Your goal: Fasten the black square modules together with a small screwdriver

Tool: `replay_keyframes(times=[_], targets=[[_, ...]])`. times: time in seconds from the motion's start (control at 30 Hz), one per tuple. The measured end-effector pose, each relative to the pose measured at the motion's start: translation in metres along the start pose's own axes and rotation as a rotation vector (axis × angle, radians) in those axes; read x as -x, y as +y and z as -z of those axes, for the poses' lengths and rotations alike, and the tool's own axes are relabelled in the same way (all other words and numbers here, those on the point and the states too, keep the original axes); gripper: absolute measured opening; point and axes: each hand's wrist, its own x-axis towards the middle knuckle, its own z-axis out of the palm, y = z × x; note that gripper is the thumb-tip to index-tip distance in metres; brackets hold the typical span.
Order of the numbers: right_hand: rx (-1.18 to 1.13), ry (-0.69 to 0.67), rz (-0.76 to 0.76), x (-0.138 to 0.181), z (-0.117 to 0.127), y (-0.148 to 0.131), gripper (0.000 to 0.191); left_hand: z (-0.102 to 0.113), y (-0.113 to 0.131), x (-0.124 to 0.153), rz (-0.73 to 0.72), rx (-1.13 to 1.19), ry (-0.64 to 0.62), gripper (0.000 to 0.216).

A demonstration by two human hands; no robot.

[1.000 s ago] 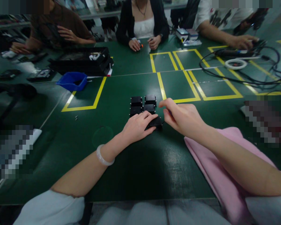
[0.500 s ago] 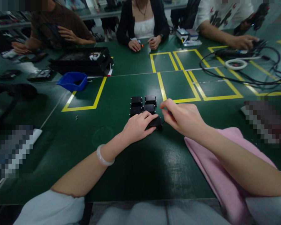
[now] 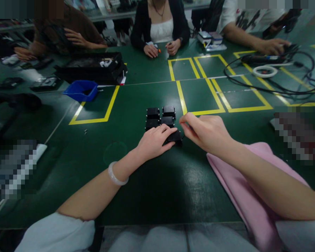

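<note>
Under my left hand (image 3: 155,140) a small black block (image 3: 175,136) lies on the green table, held between thumb and fingers. Close to its right end is my right hand (image 3: 205,131), fingers closed in a pinch. A thin dark piece shows just below those fingertips, too small to name. Several similar black blocks (image 3: 152,112) stand in two columns just beyond my left hand, with small shiny metal bits along their sides. Part of the nearer blocks is hidden by my fingers.
A pink cloth (image 3: 233,178) lies under my right forearm. To the left are tiny metal pieces (image 3: 85,131), a blue bin (image 3: 81,90) and black trays (image 3: 94,70). Dark cables (image 3: 275,91) spread at the far right. Several people sit across the table.
My right hand's fingertips have tilted down very slightly beside the block. My left hand and the blocks have stayed in place.
</note>
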Motion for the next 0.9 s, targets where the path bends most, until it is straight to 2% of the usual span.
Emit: replay_keyframes(times=[0.43,0.7,0.9], targets=[[-0.014,0.027,0.027,0.0003,-0.0003,-0.0010,0.023,0.0009,0.0003,-0.0002,-0.007,0.003,0.002,0.042],[-0.047,-0.013,0.008,0.0000,0.0005,-0.0010,0.029,0.0006,0.0005,-0.0001,-0.002,-0.005,0.009,0.043],[-0.054,-0.013,0.003,-0.0009,0.0009,-0.0013,0.025,0.0018,0.0009,-0.0004,-0.006,-0.004,-0.002,0.042]])
